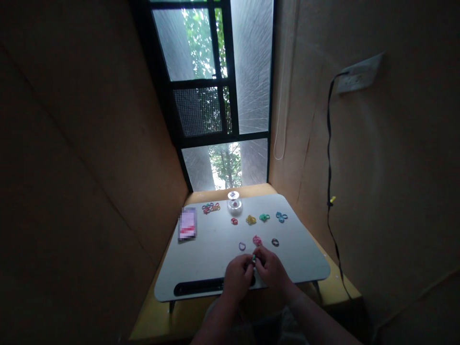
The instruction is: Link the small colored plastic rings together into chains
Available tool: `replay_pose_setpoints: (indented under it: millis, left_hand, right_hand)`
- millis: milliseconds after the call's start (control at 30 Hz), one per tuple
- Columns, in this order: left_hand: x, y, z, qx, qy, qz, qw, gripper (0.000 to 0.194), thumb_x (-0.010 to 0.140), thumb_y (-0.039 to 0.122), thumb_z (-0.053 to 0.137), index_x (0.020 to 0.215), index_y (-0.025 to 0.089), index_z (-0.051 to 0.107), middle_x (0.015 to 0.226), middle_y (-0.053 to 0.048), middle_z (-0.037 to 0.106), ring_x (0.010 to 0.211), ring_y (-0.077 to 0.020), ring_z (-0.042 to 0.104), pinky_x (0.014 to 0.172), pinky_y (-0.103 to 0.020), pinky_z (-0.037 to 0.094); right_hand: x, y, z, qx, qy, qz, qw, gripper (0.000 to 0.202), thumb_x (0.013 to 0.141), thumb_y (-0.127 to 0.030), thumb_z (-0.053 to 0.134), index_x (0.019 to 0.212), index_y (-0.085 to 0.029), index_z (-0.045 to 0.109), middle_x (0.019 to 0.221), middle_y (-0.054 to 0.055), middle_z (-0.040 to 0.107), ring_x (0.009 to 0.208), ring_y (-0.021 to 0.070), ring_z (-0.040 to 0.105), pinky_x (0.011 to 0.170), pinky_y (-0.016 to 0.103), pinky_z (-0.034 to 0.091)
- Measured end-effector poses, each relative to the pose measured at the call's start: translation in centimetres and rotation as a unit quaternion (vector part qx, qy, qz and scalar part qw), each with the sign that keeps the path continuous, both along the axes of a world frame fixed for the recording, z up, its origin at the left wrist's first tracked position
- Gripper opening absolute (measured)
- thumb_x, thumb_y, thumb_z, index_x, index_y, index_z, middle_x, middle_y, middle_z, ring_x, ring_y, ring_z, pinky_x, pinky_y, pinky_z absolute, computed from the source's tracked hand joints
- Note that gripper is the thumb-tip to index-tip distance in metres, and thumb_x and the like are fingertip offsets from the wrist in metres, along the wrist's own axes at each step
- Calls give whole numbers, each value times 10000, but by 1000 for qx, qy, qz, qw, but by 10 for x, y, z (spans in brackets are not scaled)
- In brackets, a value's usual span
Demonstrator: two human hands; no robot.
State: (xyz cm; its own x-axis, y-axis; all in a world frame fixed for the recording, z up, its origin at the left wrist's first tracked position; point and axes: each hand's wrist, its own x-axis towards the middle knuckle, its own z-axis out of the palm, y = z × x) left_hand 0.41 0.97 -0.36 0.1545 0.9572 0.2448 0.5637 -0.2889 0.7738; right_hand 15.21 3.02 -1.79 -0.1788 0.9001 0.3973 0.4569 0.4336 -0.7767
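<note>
My left hand (237,277) and my right hand (270,269) meet above the front of a white lap table. Between their pinched fingertips is a small green hair tie (253,258), mostly hidden by the fingers. Just beyond the fingers lie a pink pile of hair ties (257,240), a pale purple hair tie (242,246) and a dark one (275,242). Farther back sit small groups by colour: red (234,221), yellow (250,220), green (264,217) and blue (281,217). A mixed-colour pile (210,208) lies at the back left.
A clear round container (234,203) stands at the back of the white lap table (212,258). At the left edge lies a blurred pinkish rectangular item (187,224). A dark slot (199,286) runs along the table's front. A black cord (328,143) hangs down the right wall.
</note>
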Motion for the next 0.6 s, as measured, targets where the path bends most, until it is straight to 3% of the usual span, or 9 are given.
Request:
replay_pose_setpoints:
  millis: [267,600]
  left_hand:
    - [2,-1,2,8,-12,17,1000,234,898,278,484,887,202,705,876,-40,691,828,-178,613,767,-274,442]
    - [2,0,2,31,-14,7,999,203,902,259,503,832,202,684,870,-42,642,832,-173,587,764,-276,436]
  right_hand:
    - [0,-2,3,-2,1,1,1000,73,778,-162,473,797,-205,529,695,-13,562,656,150,535,628,246,398]
    - [0,0,-1,-1,1,3,1000,93,786,-150,462,825,-201,528,691,-23,541,650,142,525,629,239,397]
